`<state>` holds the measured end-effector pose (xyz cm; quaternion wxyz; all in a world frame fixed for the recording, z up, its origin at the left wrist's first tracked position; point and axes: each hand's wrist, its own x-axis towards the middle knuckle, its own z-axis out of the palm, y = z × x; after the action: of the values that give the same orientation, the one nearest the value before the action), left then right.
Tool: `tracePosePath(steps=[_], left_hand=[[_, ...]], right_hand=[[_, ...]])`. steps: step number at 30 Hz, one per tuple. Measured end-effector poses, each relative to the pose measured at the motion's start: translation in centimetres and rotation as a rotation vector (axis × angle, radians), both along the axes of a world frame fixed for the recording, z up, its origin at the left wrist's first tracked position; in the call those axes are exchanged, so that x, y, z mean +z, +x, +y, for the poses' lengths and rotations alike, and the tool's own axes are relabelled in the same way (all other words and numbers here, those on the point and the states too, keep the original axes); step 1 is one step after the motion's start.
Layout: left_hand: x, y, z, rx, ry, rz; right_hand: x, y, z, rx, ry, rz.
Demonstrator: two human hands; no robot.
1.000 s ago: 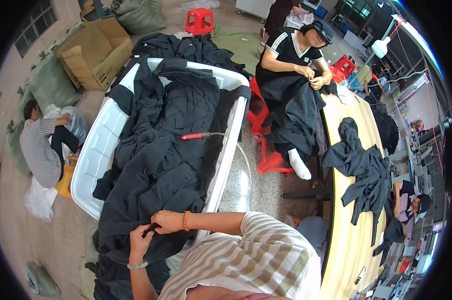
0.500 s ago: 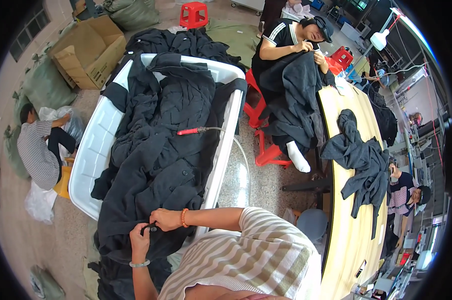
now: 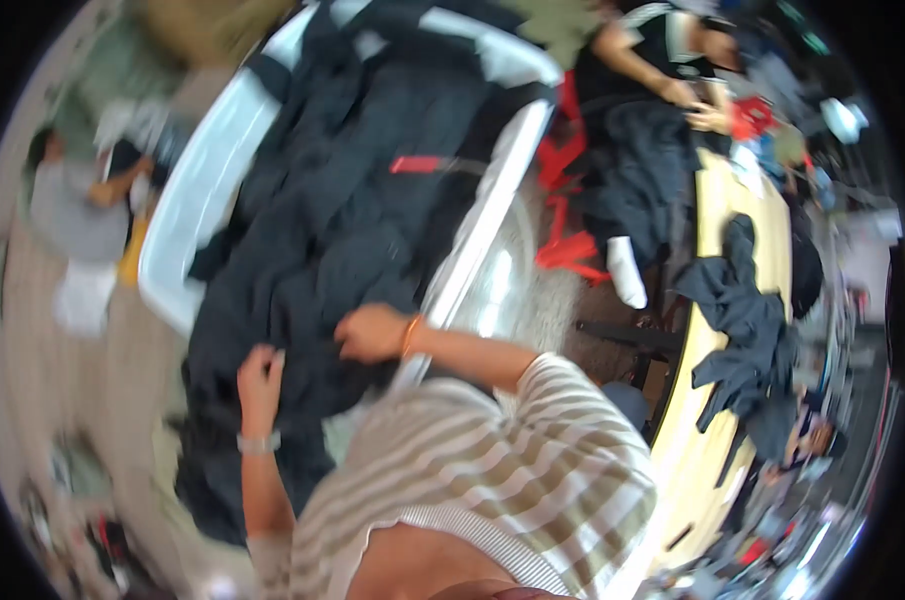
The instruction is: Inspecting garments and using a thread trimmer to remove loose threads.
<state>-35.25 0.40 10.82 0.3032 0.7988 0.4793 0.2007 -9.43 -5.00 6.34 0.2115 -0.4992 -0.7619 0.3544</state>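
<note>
A: ok what are the hands doing here?

B: Left hand (image 3: 260,385) is over the dark garments (image 3: 317,235) at the near end of the white tub (image 3: 197,215), forearm nearly straight up, pale bangle (image 3: 259,442) on the wrist, thumb and index close together. Right hand (image 3: 374,333) reaches in from the tub's right side, elbow bent, fingers curled toward the left one, orange bracelet (image 3: 410,335) on. Gap between them.

A: gripping anything?

B: Can't tell tbh. Both look narrow rather than spread, but blur eats the fingertips, so no clue whether cloth is pinched.

A: and the garments?

B: Heaped in the tub and spilling out over its near end. Matte, rumpled fabric, folds smeared together. The tub looks like smooth plastic, rounded corners, far left corner cut off. Slim red tool (image 3: 415,164) on the heap near the tub's right wall.

A: further out?

B: Right of the tub, a co-worker (image 3: 647,60) with dark cloth (image 3: 637,170) on their lap, fingers too blurry to read. Past them, a pale table (image 3: 714,215) with another crumpled garment (image 3: 742,340).
</note>
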Motion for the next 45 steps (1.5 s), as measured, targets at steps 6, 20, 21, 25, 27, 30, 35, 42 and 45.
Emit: tracePosePath(steps=[6,20,21,25,27,30,35,42,45], left_hand=[[4.2,7.8,2.5,-0.167,0.251,0.244],[-8.6,12.5,0.8,-0.369,0.432,0.86],[-8.7,12.5,1.3,-0.364,0.432,0.903],[-8.6,12.6,2.4,-0.396,0.453,0.944],[-8.6,12.0,2.9,-0.481,0.457,0.917],[-9.7,10.8,3.8,-0.568,0.36,0.779],[-7.9,11.6,4.7,-0.419,-0.195,0.593],[-6.9,12.0,3.2,0.013,-0.756,-0.2],[-7.2,11.4,2.8,0.109,-0.79,-0.25]], right_hand=[[-1.0,2.4,-0.6,-0.131,0.032,0.14],[-2.3,0.3,-3.7,-0.157,0.147,-0.008],[-1.2,0.2,-3.5,-0.159,0.092,0.004],[-2.2,0.3,-2.5,-0.152,-0.007,0.094],[-1.9,0.5,-2.2,-0.152,0.012,0.113],[-2.0,0.5,-1.6,-0.153,0.082,0.148],[-2.1,0.0,-1.9,-0.193,0.052,0.134],[0.5,0.9,-1.2,-0.375,0.11,0.185],[2.3,1.3,-0.9,-0.455,0.027,0.313]])
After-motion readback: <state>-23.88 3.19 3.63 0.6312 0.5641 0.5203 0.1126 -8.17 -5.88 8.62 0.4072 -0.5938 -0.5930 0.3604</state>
